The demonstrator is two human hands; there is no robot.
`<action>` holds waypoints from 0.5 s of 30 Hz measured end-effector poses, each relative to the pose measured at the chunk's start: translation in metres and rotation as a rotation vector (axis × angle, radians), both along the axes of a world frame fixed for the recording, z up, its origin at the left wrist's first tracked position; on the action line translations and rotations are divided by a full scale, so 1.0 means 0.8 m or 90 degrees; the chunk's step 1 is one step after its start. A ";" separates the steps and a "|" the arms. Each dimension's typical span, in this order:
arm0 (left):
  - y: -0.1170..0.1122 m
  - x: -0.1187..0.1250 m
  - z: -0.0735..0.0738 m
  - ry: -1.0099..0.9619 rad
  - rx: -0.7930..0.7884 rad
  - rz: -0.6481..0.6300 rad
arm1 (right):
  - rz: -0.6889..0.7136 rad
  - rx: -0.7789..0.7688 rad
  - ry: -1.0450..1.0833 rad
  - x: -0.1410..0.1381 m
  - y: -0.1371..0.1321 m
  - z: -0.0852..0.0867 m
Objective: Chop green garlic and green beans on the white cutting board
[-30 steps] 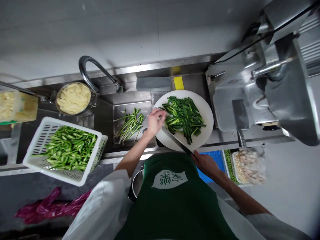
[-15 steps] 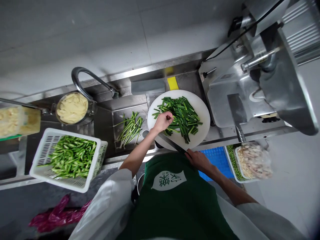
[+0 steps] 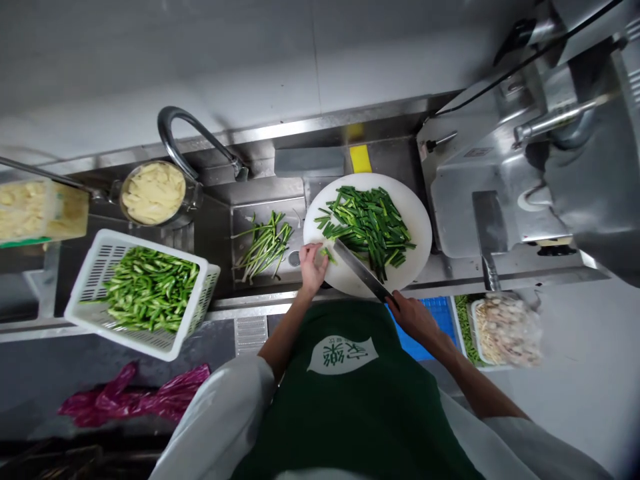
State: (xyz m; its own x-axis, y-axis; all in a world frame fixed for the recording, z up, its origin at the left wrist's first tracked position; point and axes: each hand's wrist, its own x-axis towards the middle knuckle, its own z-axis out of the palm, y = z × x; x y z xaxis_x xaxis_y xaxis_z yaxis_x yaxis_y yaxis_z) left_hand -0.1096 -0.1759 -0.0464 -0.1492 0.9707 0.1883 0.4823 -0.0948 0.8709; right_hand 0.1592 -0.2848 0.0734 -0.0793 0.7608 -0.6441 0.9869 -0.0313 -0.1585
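Observation:
My right hand point(image 3: 413, 313) grips the handle of a knife point(image 3: 363, 269), whose broad blade slants over the front of a round white cutting board point(image 3: 420, 240). At the board's front left edge, my left hand point(image 3: 313, 270) has its fingers and thumb closed around a few short pieces of green chives point(image 3: 327, 255). A heap of cut green chives point(image 3: 375, 220), long flat lengths, lies across the middle of the board, behind the blade. In the sink left of the board lie loose green stalks with pale ends point(image 3: 266, 247).
A white basket of sliced green peppers point(image 3: 150, 290) stands at left, below a pot of pale slices point(image 3: 154, 193). The faucet point(image 3: 200, 143) arches over the sink. A cleaver point(image 3: 490, 233) lies at right by a metal slicer point(image 3: 560, 173); a yellow sponge point(image 3: 360, 159) sits behind the board.
My left hand has moved from over the chive heap to the board's front left edge. The knife blade lies farther onto the board, and the whole view has shifted slightly.

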 end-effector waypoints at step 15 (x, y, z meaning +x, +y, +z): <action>-0.003 -0.022 -0.035 0.282 0.160 -0.275 | 0.045 -0.031 -0.015 -0.031 0.003 0.012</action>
